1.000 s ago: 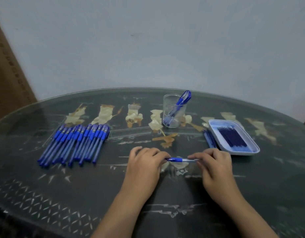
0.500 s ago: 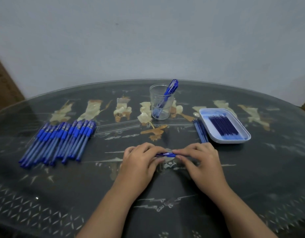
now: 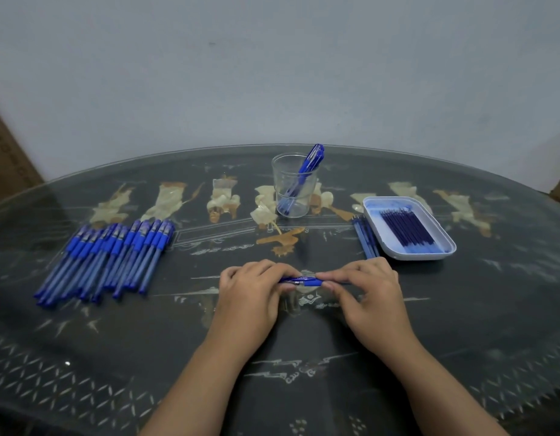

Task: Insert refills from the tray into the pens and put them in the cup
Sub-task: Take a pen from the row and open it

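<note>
Blue pen point(image 3: 302, 281) held level just above the worktop point(image 3: 304, 388), its ends pinched in the curled fingers of left hand point(image 3: 252, 292) and right hand point(image 3: 367, 289); only its middle shows, seemingly capped.

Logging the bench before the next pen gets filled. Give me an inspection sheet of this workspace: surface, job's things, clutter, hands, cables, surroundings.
Surface: dark round table, glossy, with pale inlaid figures.
Job's things: row of blue pens lying at left; clear cup at the back, holding leaning pens; white tray at right with dark refills in it; a few blue sticks on the table beside the tray's left edge, pens or refills cannot tell.
Clutter: nothing seen.
Hands: left hand and right hand grip opposite ends of the held pen, fingers curled.
Cables: nothing seen.
Surroundings: plain pale wall; brown board at far left.
</note>
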Demonstrator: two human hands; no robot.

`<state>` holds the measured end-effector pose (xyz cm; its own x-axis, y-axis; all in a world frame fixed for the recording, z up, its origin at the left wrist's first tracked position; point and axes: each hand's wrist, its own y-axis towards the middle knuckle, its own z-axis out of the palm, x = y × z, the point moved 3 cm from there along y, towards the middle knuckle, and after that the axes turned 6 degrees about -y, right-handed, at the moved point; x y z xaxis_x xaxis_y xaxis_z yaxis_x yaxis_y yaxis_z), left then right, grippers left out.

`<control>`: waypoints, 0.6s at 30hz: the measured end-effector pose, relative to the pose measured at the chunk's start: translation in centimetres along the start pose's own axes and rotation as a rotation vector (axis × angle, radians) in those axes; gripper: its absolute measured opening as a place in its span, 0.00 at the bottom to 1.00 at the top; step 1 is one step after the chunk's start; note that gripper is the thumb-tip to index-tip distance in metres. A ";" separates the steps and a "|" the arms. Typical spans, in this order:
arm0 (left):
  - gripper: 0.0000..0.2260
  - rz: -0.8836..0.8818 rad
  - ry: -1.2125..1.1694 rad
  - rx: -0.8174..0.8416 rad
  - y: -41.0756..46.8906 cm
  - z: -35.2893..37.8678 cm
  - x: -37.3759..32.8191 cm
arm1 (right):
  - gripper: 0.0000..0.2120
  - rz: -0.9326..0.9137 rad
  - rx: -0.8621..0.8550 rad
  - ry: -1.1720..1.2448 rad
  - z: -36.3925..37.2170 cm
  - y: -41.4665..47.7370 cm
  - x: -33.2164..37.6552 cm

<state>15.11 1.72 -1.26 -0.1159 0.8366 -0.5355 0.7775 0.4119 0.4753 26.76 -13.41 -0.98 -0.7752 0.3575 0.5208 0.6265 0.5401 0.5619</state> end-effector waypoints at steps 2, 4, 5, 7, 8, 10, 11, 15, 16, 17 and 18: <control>0.07 -0.015 0.012 -0.003 0.0 0.0 0.0 | 0.09 0.006 0.001 -0.009 0.0 0.0 -0.1; 0.07 -0.028 0.013 -0.003 0.0 0.0 0.0 | 0.09 0.011 0.000 -0.012 -0.1 0.0 -0.1; 0.07 -0.034 0.012 -0.002 -0.1 0.0 0.0 | 0.09 0.011 -0.001 -0.015 -0.1 -0.1 0.0; 0.07 -0.035 0.013 0.000 0.0 0.1 -0.1 | 0.09 0.009 0.002 -0.016 -0.1 0.0 0.2; 0.07 -0.031 0.017 -0.003 0.0 0.1 -0.1 | 0.09 0.008 0.005 -0.015 -0.1 0.0 0.3; 0.08 -0.041 0.013 -0.020 0.1 -0.1 0.1 | 0.11 0.020 -0.009 -0.012 -0.4 0.0 0.1; 0.09 -0.080 -0.017 -0.041 0.1 -0.5 0.6 | 0.13 0.047 -0.030 0.003 -0.6 0.1 -0.3; 0.08 -0.188 -0.029 -0.102 0.2 -1.9 1.9 | 0.20 0.104 -0.056 0.049 -1.1 0.3 -0.9; 0.08 -0.178 0.001 -0.097 0.2 -1.9 1.8 | 0.20 0.096 -0.049 0.044 -0.9 0.4 -0.8; 0.08 -0.175 0.018 -0.096 0.2 -1.8 1.7 | 0.20 0.097 -0.045 0.044 -0.8 0.4 -0.7; 0.08 -0.182 0.030 -0.096 0.2 -1.7 1.6 | 0.20 0.101 -0.040 0.048 -0.6 0.5 -0.7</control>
<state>14.03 3.79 -0.82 -0.2681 0.7550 -0.5984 0.6797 0.5884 0.4378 27.67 -13.86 -0.72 -0.7041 0.3713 0.6053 0.7045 0.4718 0.5301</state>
